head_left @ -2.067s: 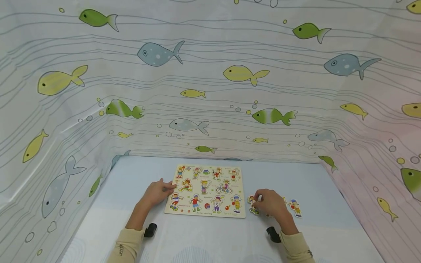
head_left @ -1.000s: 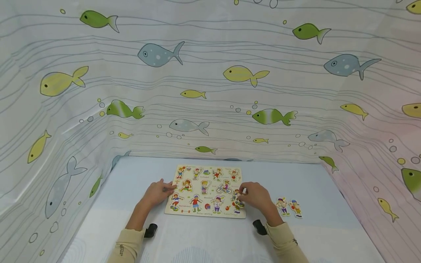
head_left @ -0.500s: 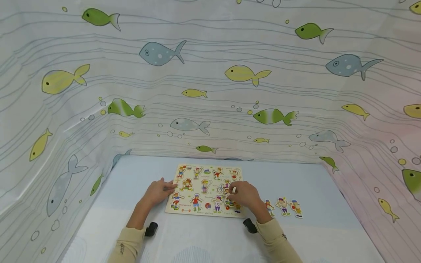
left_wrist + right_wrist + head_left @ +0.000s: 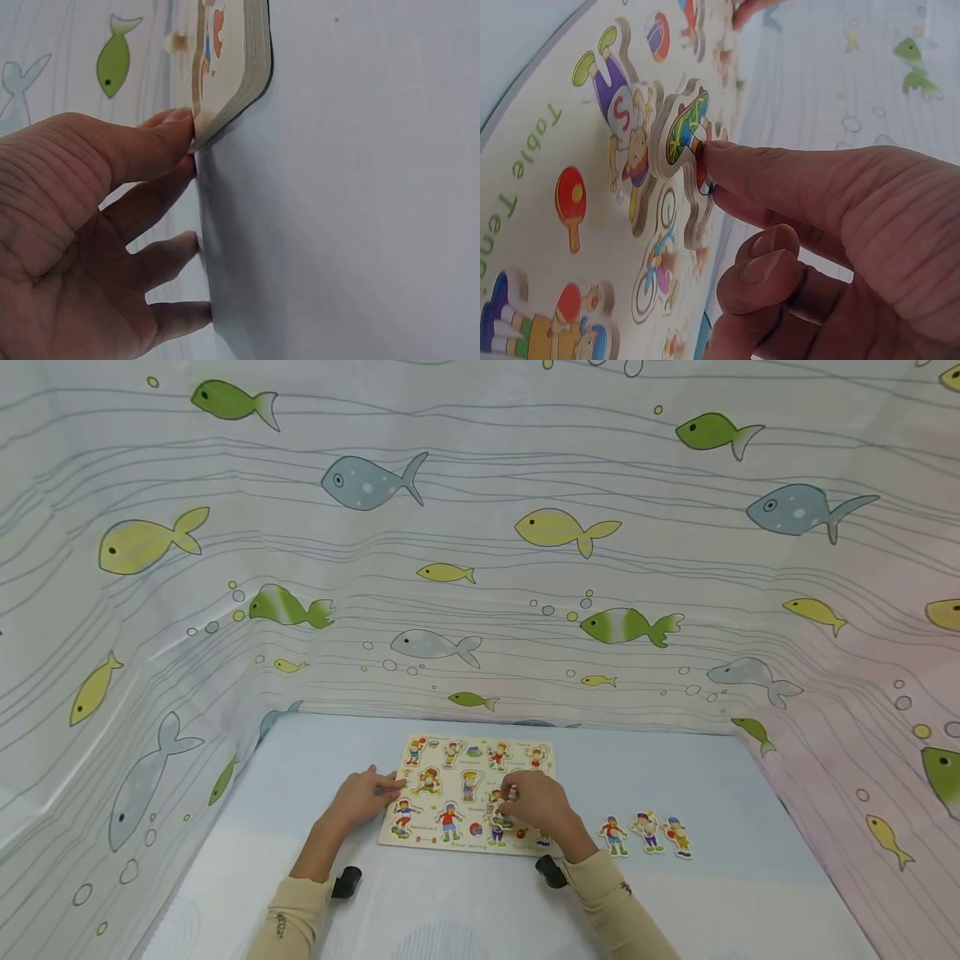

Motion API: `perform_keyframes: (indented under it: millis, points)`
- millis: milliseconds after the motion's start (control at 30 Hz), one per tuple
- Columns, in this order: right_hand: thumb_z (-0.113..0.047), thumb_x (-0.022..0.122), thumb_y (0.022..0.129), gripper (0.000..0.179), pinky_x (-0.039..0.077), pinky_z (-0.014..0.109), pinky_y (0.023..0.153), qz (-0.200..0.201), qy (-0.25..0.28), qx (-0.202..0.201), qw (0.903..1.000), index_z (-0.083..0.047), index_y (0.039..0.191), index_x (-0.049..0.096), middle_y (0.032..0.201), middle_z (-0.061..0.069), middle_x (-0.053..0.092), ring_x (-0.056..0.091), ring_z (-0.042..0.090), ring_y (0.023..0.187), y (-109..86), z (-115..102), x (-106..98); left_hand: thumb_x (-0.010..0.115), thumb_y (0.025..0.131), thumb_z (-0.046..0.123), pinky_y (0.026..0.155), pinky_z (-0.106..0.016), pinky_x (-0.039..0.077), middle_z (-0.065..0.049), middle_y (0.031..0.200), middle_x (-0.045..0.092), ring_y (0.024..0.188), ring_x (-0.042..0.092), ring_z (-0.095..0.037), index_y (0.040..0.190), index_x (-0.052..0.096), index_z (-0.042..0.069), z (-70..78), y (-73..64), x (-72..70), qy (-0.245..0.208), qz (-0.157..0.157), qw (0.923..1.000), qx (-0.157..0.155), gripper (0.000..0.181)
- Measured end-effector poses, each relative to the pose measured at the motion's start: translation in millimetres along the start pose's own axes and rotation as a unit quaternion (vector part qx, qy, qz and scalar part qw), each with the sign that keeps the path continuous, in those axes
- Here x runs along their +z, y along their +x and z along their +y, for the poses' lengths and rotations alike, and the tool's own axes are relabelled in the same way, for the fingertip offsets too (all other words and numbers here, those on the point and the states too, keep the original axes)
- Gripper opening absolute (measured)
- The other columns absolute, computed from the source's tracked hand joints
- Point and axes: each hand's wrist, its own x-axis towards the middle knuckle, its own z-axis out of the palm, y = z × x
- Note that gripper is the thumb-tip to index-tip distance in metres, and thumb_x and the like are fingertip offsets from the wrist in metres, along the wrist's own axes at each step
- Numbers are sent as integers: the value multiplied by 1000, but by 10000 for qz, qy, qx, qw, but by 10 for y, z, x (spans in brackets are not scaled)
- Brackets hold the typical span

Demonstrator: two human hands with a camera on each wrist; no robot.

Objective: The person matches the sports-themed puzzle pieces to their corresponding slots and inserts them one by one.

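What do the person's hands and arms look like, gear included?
Left hand and right hand: no gloves. The left sleeve and right sleeve are beige, each with a small dark mark, unreadable here. A small black gadget shows beside each wrist; no cable is visible.

Puzzle board (image 4: 426,810), on tabletop (image 4: 450,902).
Board's left edge: left hand (image 4: 360,797). Right of board: three loose pieces (image 4: 647,833). Over board: right hand (image 4: 536,802), held piece (image 4: 686,131).
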Motion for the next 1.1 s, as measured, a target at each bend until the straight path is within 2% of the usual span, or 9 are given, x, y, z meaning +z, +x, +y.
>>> perform_keyframes:
  millis: [433,567,833,1100]
  points:
    - [-27,80,83,16,31,23,42,-170,97,125,9997,-20,81,66,57,-9,52,42,8,48,124,-223,142,69,93,22,111,-64,23,-12,136,57,138,30,-50,119,72,15,4,20,10,-61,-64,10000,-39,27]
    - [-27,80,84,15,32,24,43,-120,100,-5,9999,-20,82,67,56,-9,51,42,8,49,168,-303,200,69,93,23,112,-63,23,-11,136,57,139,30,-49,119,72,16,-10,32,18,-77,-62,9999,-94,28]
    - [-29,80,83,16,32,23,42,-171,110,-107,9997,-22,81,65,55,-10,52,43,7,47,268,-454,331,70,92,21,110,-65,24,-13,134,58,137,31,-50,117,73,13,-20,22,6,-129,-25,9999,79,27]
    - [-31,80,83,17,30,23,40,-265,-22,-259,9993,-23,81,66,62,-13,54,42,6,45,363,-614,416,70,92,21,111,-64,23,-14,135,58,137,31,-50,117,73,14,8,10,-8,-58,-18,10000,-33,26]
